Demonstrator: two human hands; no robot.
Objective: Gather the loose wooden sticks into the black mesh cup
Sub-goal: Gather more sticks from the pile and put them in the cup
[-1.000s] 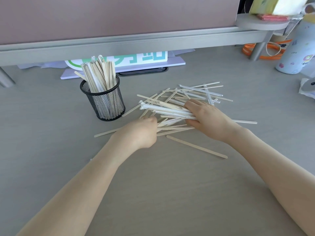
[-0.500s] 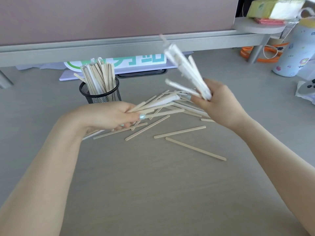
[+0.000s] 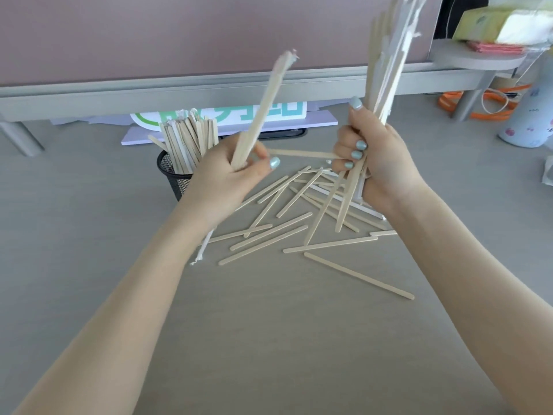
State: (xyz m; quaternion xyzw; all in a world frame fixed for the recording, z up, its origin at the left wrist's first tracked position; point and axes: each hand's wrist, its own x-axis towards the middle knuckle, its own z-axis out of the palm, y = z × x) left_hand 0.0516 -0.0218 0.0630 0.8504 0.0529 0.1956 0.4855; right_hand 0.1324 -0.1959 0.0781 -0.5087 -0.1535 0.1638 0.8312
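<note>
Both hands now raised with stick bundles

The left hand (image 3: 236, 172) and right hand (image 3: 380, 163), fingers closed around wooden sticks (image 3: 260, 109), have tilted them upright since half a second ago, beside the black mesh cup (image 3: 173, 175).

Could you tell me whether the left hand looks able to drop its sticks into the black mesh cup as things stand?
Probably yes. The left hand holds a few sticks upright just right of the black mesh cup, with nothing between them. The cup is already crowded with sticks, so fitting them in may be snug.

cup (image 3: 175, 178) left, sticks in it | loose sticks (image 3: 269, 232) right of cup, on desk (image 3: 269, 339)
</note>
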